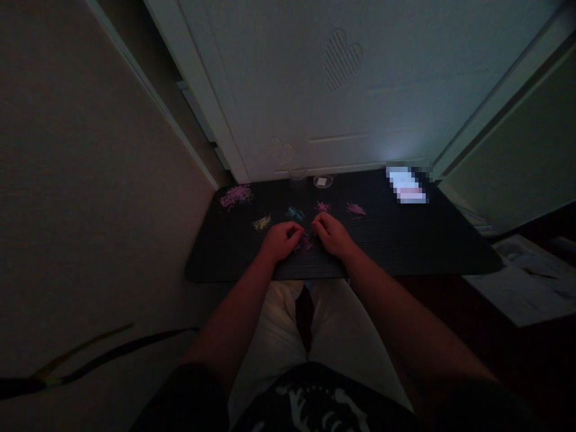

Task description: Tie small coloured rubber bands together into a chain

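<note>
My left hand rests low over the dark table with its fingers pinched together. Facing it, my right hand is closed in a pinch as well; what either holds, if anything, is too small and dim to make out. Between and just below them lies a loose pile of thin pinkish-purple pieces. Beyond the hands are a small blue pile and a pink pile, the latter right above my right fingers. A pale yellow pile sits left of my left hand, and another pink pile lies to the right.
A larger mixed pink-purple heap occupies the table's back left. Along the back edge stand a clear round container and a clear lid with a white label. A lit screen is at back right, against the white door.
</note>
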The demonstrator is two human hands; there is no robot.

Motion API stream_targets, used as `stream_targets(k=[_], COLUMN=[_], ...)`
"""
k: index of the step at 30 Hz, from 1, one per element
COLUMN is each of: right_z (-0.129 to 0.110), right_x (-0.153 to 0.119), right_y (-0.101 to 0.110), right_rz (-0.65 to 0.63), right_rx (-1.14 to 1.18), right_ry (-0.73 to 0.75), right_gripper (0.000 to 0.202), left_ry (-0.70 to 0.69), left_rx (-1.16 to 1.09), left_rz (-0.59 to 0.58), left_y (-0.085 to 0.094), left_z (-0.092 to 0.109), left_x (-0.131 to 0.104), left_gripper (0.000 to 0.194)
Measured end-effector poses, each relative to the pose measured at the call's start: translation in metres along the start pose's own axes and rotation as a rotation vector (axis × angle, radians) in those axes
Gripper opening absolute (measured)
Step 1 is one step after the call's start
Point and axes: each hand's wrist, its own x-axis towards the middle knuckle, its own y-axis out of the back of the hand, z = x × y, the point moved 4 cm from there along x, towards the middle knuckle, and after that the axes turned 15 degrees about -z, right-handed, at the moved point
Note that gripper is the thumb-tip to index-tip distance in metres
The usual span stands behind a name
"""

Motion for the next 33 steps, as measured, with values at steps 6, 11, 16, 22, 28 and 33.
stream_targets(k=[6,11,16,22,28,33], right_z=[0.0020,0.0009,0.0012,-0.0034,-0.0029,-0.0018], right_x=[-0.0010,-0.0019,-0.0006,-0.0003,0.0001,0.0000], right_y=[-0.0012,-0.0068,-0.0067,-0.0053,-0.0051,-0.0052], right_rz=[-0.027,-0.106,-0.105,-0.080,-0.074,-0.070], right_rx=[0.051,0.020,-0.022,-0.087,-0.109,-0.114], right_ry=[0.034,0.022,0.007,-0.010,-0.010,-0.002], right_gripper=[0.008,0.016,0.015,0.007,0.008,0.009], left_ry=[0.008,0.009,0.012,0.014,0.005,0.012], left_rx=[0.035,0.055,0.054,0.044,0.038,-0.017], left_rz=[0.004,0.004,0.001,-0.011,-0.016,0.017], left_y=[-0.0005,-0.0002,0.0005,0.0004,0.0005,0.0005], left_z=[-0.0009,0.0000,0.0019,0.0018,0.0021,0.0007], left_x=[0.0008,0.0008,0.0002,0.0001,0.0004,-0.0012], left_gripper=[0.024,0.024,0.024,0.024,0.024,0.022])
